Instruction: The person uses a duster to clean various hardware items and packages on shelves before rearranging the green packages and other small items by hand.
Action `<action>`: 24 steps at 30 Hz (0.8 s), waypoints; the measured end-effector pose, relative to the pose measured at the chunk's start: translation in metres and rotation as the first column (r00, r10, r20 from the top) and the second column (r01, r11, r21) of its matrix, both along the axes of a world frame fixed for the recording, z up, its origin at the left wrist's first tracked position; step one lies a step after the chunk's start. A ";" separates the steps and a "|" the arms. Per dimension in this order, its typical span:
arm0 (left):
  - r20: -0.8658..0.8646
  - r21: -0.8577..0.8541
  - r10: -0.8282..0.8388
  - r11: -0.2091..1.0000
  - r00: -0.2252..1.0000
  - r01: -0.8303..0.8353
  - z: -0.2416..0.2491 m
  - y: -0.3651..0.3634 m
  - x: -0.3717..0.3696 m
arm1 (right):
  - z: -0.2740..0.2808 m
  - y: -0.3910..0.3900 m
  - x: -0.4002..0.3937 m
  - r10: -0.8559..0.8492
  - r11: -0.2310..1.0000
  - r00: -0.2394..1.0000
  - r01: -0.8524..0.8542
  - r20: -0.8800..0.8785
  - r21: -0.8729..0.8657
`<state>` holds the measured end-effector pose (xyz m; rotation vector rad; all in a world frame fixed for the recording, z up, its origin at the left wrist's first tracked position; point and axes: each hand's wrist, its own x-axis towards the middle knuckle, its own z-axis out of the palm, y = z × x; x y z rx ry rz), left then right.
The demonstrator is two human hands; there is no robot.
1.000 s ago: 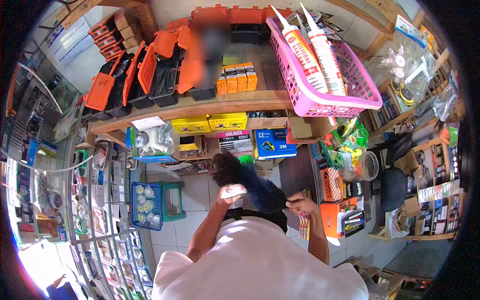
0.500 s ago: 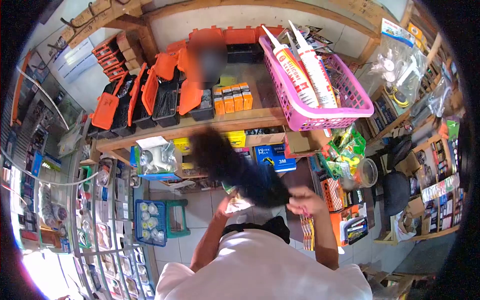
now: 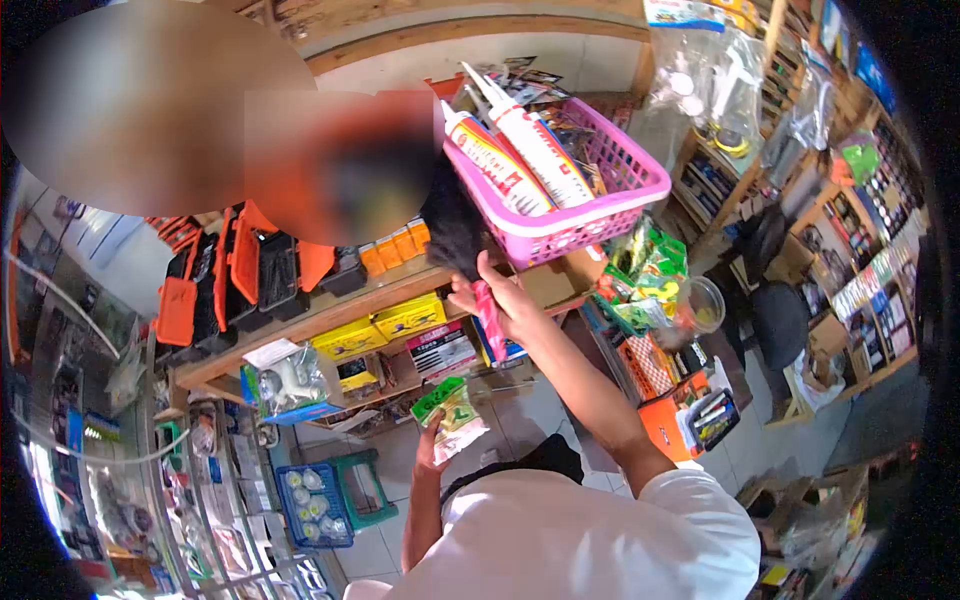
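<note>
My right hand (image 3: pixel 508 305) reaches forward to the shelf edge, fingers wrapped around the pink handle of a duster. The black fluffy head of the duster (image 3: pixel 455 225) lies against the shelf, just left of the pink basket (image 3: pixel 570 240). Silicone sealant tubes (image 3: pixel 545 160) stick up from that basket. Lower down, close to my body, my left hand (image 3: pixel 430 448) is closed on a small green and white packet (image 3: pixel 452 418).
Black bins with orange lids (image 3: pixel 285 270) line the shelf at left, beside small orange boxes (image 3: pixel 395 247). Below are yellow boxes (image 3: pixel 410 318). A blue crate (image 3: pixel 315 508) and green stool (image 3: pixel 370 490) stand on the floor. A large blur hides the upper left.
My right hand has moved forward and left, carrying the duster from in front of me up to the shelf beside the basket. My left hand still grips the packet. The view has shifted right.
</note>
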<state>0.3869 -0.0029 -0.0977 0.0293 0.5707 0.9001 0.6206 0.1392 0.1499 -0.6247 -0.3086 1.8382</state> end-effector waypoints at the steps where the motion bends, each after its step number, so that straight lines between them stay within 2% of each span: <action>1: 0.077 -0.004 -0.016 1.000 0.997 0.016 -0.005 0.000 -0.003 | 0.003 -0.004 -0.003 -0.016 1.000 1.000 0.016 0.001 -0.020; 2: 0.153 -0.007 -0.032 0.999 0.988 0.034 -0.004 0.001 -0.005 | -0.003 -0.003 -0.002 0.018 1.000 0.997 -0.019 -0.068 -0.016; 3: 0.143 -0.009 -0.053 0.998 0.988 0.055 -0.003 0.004 -0.004 | -0.009 -0.004 0.000 0.021 1.000 0.996 -0.022 -0.090 -0.013; 5: -0.082 0.005 -0.047 0.999 0.995 0.048 0.002 0.006 0.005 | -0.019 -0.006 0.004 0.032 0.999 0.990 -0.032 -0.138 0.005; 6: -0.045 -0.045 -0.068 0.997 0.997 0.066 0.027 0.005 0.012 | -0.024 -0.008 0.005 0.048 0.999 0.989 -0.046 -0.141 0.021; 7: -0.059 -0.048 -0.093 0.995 0.994 0.090 0.027 0.008 0.015 | -0.031 -0.009 0.008 0.121 0.989 0.986 -0.110 -0.113 0.101; 9: -0.045 -0.027 -0.149 0.989 0.988 0.148 0.021 0.015 0.019 | -0.022 -0.020 0.012 0.135 0.985 0.990 -0.131 -0.027 0.114; 11: -0.050 -0.081 -0.201 0.977 0.978 0.197 0.021 0.019 0.022 | -0.048 -0.027 0.020 0.116 0.985 0.990 -0.105 -0.077 0.137; 13: -0.105 0.124 -0.254 0.956 0.961 0.266 0.027 0.028 0.030 | -0.070 -0.047 0.034 0.049 0.980 0.989 -0.075 0.142 0.182; 14: -0.130 0.128 -0.250 0.955 0.960 0.266 0.048 0.030 0.040 | -0.074 -0.065 0.042 -0.041 0.989 0.962 0.002 0.268 0.146; 15: -0.138 0.123 -0.267 0.951 0.954 0.284 0.063 0.033 0.050 | -0.061 -0.081 0.049 -0.107 0.994 0.876 0.111 0.470 0.018; 17: -0.291 0.184 -0.205 0.946 0.934 0.265 0.080 0.038 0.062 | -0.111 -0.095 0.061 -0.432 0.901 0.615 0.326 0.659 0.286; 18: -0.304 0.191 -0.225 0.938 0.926 0.290 0.044 0.052 0.050 | -0.134 -0.103 0.070 -0.464 0.884 0.567 0.350 0.680 0.311; 19: -0.324 0.174 -0.253 0.931 0.911 0.321 0.047 0.055 0.052 | -0.151 -0.112 0.074 -0.492 0.866 0.517 0.375 0.700 0.332; 20: -0.390 0.460 -0.207 0.800 0.897 0.385 0.057 0.063 0.065 | -0.141 -0.123 0.077 -0.360 0.906 0.529 0.394 0.769 0.153; 21: -0.433 0.685 -0.151 0.586 0.889 0.433 0.062 0.069 0.078 | -0.120 -0.134 0.081 -0.359 0.898 0.541 0.422 0.760 0.124; 23: -0.336 0.448 -0.286 0.790 0.897 0.419 0.041 0.106 0.092 | -0.090 -0.148 0.091 -0.111 0.954 0.818 0.247 0.565 -0.169; 24: -0.379 0.437 -0.279 0.786 0.882 0.437 0.066 0.111 0.114 | -0.109 -0.141 0.086 -0.208 0.939 0.777 0.329 0.594 -0.100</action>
